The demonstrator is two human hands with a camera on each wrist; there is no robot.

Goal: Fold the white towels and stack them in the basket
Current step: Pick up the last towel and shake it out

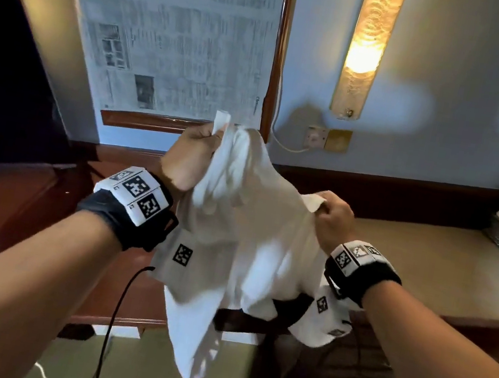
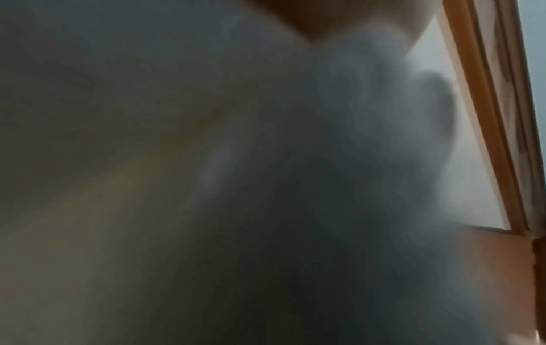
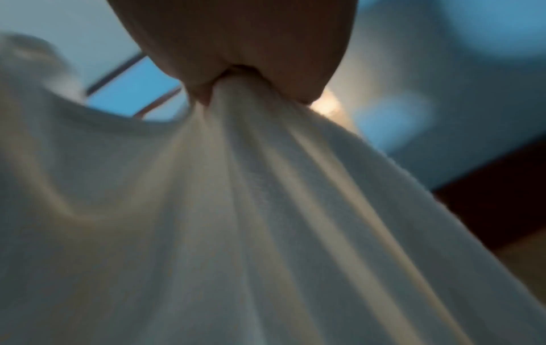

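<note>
1. Plainly, the biggest thing in hand is one white towel (image 1: 241, 247), held up in the air between both hands and hanging down from the fingers in loose, uneven drapes; no crease or fold shows in it yet.
2. Below the fingers and behind the hanging cloth lies the wooden table (image 1: 39, 213), with a paler counter (image 1: 445, 271) beyond the right knuckles. No basket is in view, and I cannot tell where it stands.
3. Up above, the left hand (image 1: 188, 159) has its fingers curled round one corner, a tab of cloth poking out over the thumb. Its wrist view is all blurred cloth.
4. Lower and to the other side, the right hand (image 1: 332, 220) pinches a second corner between thumb and fingertips (image 3: 301, 91); the cloth fans out in ridges straight beneath that pinch.
5. As a judgement: this towel is only at the spreading-out stage. Squaring the corners, folding, and placing it in the basket all remain; whether other towels are already done cannot be told.
</note>
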